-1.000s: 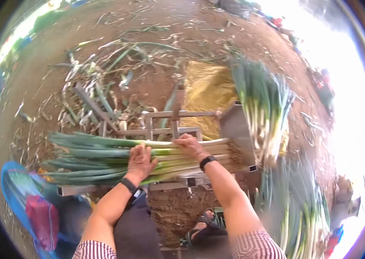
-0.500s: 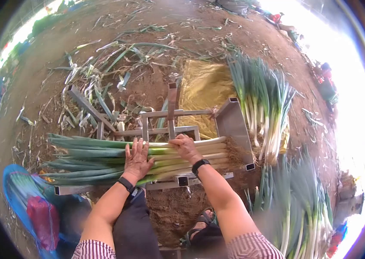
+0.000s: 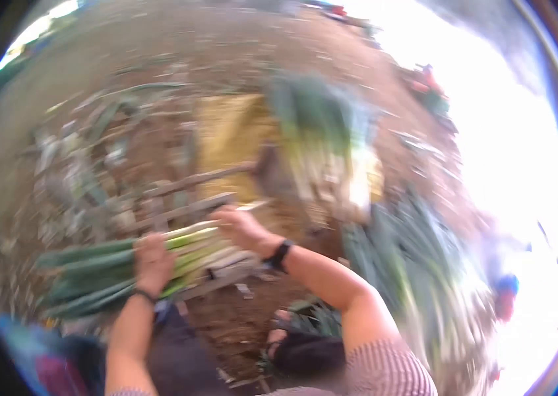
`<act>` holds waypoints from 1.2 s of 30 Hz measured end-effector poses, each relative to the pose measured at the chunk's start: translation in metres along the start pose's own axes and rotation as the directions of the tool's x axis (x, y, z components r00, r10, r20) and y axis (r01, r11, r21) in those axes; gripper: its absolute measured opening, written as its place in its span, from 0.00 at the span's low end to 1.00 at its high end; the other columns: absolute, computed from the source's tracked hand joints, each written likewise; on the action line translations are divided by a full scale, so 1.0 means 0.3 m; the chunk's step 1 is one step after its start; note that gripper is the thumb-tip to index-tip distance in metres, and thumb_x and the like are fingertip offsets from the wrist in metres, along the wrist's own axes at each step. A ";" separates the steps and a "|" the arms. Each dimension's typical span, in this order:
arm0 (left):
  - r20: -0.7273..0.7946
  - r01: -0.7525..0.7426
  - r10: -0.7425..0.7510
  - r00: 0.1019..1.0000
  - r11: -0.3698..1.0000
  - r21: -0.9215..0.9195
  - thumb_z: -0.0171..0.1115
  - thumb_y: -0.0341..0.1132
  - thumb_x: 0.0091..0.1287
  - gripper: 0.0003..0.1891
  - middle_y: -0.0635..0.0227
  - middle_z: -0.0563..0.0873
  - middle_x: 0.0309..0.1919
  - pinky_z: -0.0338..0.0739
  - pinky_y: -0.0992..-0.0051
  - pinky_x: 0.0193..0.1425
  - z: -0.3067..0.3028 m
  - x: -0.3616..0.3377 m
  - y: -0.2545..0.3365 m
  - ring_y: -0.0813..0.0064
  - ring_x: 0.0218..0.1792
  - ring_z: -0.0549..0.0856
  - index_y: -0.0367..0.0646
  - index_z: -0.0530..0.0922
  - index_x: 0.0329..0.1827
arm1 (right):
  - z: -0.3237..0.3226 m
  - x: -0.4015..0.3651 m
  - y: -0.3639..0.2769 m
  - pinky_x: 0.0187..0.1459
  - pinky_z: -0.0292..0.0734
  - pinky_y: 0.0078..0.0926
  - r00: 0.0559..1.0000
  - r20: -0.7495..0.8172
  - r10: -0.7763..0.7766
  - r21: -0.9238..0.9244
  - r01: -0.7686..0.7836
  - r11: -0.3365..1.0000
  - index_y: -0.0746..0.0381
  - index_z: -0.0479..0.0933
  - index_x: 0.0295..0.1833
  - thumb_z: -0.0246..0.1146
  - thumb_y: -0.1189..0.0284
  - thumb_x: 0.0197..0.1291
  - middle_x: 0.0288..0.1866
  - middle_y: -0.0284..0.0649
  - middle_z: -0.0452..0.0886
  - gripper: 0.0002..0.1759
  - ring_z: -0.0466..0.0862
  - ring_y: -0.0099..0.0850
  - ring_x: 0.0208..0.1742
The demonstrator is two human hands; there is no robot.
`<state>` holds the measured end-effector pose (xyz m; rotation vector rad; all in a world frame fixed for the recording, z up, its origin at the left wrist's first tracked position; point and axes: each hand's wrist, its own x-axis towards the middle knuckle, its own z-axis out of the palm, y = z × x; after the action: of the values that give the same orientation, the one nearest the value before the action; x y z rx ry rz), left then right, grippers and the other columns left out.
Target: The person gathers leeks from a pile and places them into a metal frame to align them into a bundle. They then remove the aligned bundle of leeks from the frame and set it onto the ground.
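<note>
Long green-and-white leeks [image 3: 91,270] lie side by side across a metal frame [image 3: 190,214], leaves to the left and white stems to the right. My left hand [image 3: 154,264] lies on top of them near the middle, fingers flat, with a dark band on the wrist. My right hand [image 3: 243,230], with a black watch, is over the white stems at their upper side; its fingers are smeared by motion, so its hold is unclear. The whole view is blurred.
A yellow sheet [image 3: 229,142] lies on the soil beyond the frame, with a leek pile [image 3: 322,132] beside it. More leeks [image 3: 417,277] lie at the right. Loose leaves [image 3: 74,165] litter the ground at the left. A blue bag [image 3: 22,336] is at the lower left.
The head view has swung to the right, so the frame and leeks appear further left and tilted. My right hand is slightly raised from where it rested on the stems.
</note>
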<state>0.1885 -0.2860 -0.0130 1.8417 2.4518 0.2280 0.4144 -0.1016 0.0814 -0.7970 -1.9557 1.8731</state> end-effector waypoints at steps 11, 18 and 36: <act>0.092 0.046 -0.053 0.994 0.996 0.080 0.59 0.41 0.63 0.35 0.55 0.65 0.70 0.43 0.57 0.80 0.007 0.017 0.003 0.59 0.75 0.57 0.38 0.62 0.72 | -0.955 -1.389 -0.019 0.52 0.78 0.38 0.658 -0.752 0.037 -0.587 -0.695 0.416 0.58 0.83 0.50 0.59 0.62 0.61 0.42 0.46 0.86 0.16 0.84 0.44 0.46; 0.075 0.055 -0.066 0.995 0.988 0.144 0.57 0.40 0.65 0.33 0.57 0.64 0.71 0.43 0.59 0.80 0.067 0.037 -0.033 0.60 0.75 0.57 0.38 0.60 0.72 | -0.944 -2.121 0.178 0.64 0.68 0.43 -0.063 -0.968 -0.245 0.130 -0.954 -0.269 0.54 0.77 0.56 0.53 0.72 0.63 0.55 0.43 0.80 0.17 0.76 0.43 0.61; 0.083 0.074 -0.083 0.993 0.992 0.097 0.57 0.43 0.63 0.34 0.57 0.65 0.70 0.45 0.57 0.80 0.045 0.035 -0.009 0.61 0.75 0.58 0.41 0.62 0.72 | -0.806 -1.983 -0.154 0.32 0.74 0.35 0.095 -0.986 -0.137 -0.146 -0.890 0.431 0.61 0.78 0.33 0.57 0.59 0.67 0.28 0.41 0.83 0.17 0.81 0.34 0.29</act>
<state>0.1849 -0.2758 -0.0263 1.7448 2.5095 0.0278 1.0197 -0.2562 0.2371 -2.3787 -1.4491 -0.0501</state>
